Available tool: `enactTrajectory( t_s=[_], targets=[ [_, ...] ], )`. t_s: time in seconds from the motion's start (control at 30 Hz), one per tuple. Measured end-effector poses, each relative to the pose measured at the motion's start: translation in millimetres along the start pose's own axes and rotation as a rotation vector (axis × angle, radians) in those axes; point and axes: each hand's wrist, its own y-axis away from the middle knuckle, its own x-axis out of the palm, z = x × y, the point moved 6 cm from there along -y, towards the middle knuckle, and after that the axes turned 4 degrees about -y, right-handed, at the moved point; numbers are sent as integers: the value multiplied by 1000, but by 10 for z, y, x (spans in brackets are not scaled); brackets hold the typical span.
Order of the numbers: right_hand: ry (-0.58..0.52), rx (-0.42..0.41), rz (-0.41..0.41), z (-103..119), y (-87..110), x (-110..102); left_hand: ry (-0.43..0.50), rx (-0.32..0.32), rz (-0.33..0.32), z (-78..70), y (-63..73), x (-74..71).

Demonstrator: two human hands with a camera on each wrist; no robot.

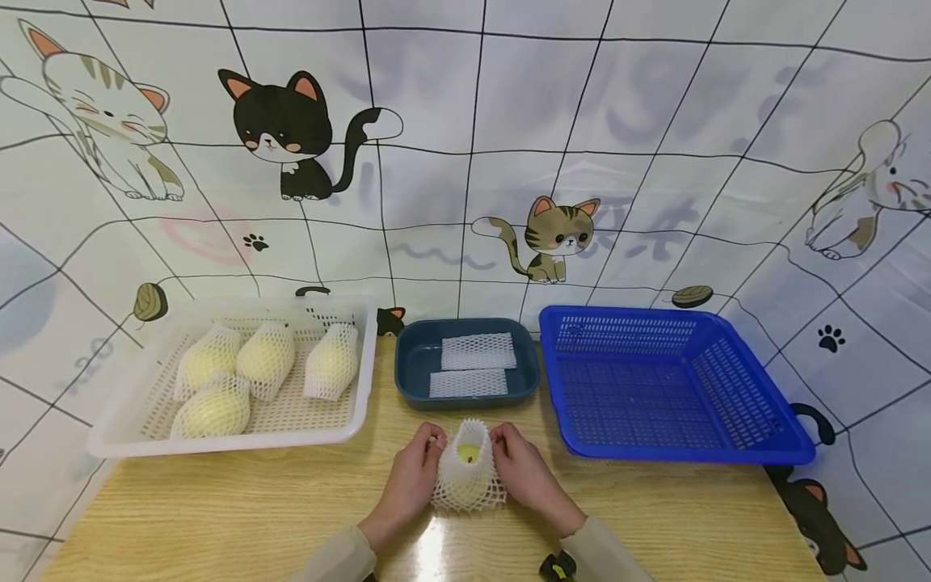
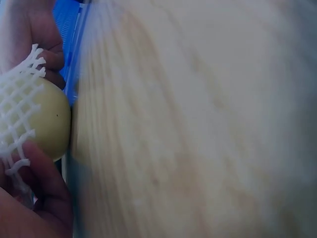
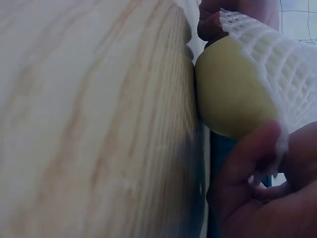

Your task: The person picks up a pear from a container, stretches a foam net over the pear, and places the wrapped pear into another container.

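Note:
A pale yellow pear [image 2: 54, 116] stands on the table at front centre, with a white foam net sleeve [image 1: 468, 485] partly over it. Through the sleeve's narrow top, the pear's stem end shows in the head view. My left hand [image 1: 413, 477] pinches the sleeve's edge on the left side. On the opposite side, my right hand [image 1: 525, 477] pinches the mesh between thumb and fingers. Both wrist views show the lower part of the pear bare, below the net's edge. In the right wrist view, the right thumb lies against the pear [image 3: 233, 91].
At left, a white basket [image 1: 305, 440] holds several net-wrapped pears [image 1: 332, 361]. Behind my hands, a dark teal tray [image 1: 409, 364] contains two flat foam nets [image 1: 478, 352]. A blue basket [image 1: 618, 388] sits at right. All stand on the wooden table [image 1: 254, 509] before a cat-patterned backdrop.

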Motion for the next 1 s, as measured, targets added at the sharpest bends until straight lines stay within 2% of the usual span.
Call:
enactTrajectory(
  t_s=[0.17,0.3,0.37,0.47,0.57,0.63,0.7,0.83,0.9,1.0],
  targets=[
    [28,-16,34,-8,19,-2,-37,17,49,0,3,5],
    [1,2,84,-26,41,-1,17,-50,131,40,8,7],
    [-66,38,120,-50,62,6,101,-121,188,75,19,4],
    [-217,105,171,-91,97,12,283,-231,288,110,54,-3],
    [-361,164,206,-123,127,-3,426,-283,374,134,88,-9],
    [-405,179,212,-127,139,-33,470,-277,417,136,100,-18],
    [-424,174,223,-124,144,-62,469,-258,431,143,102,-35],
    [-394,100,246,-91,137,-101,442,-231,434,147,100,-63],
    [-379,50,255,-77,130,-104,398,-203,426,135,98,-80],
    [-306,-11,243,-64,117,-108,253,-117,402,97,87,-102]
  ],
)
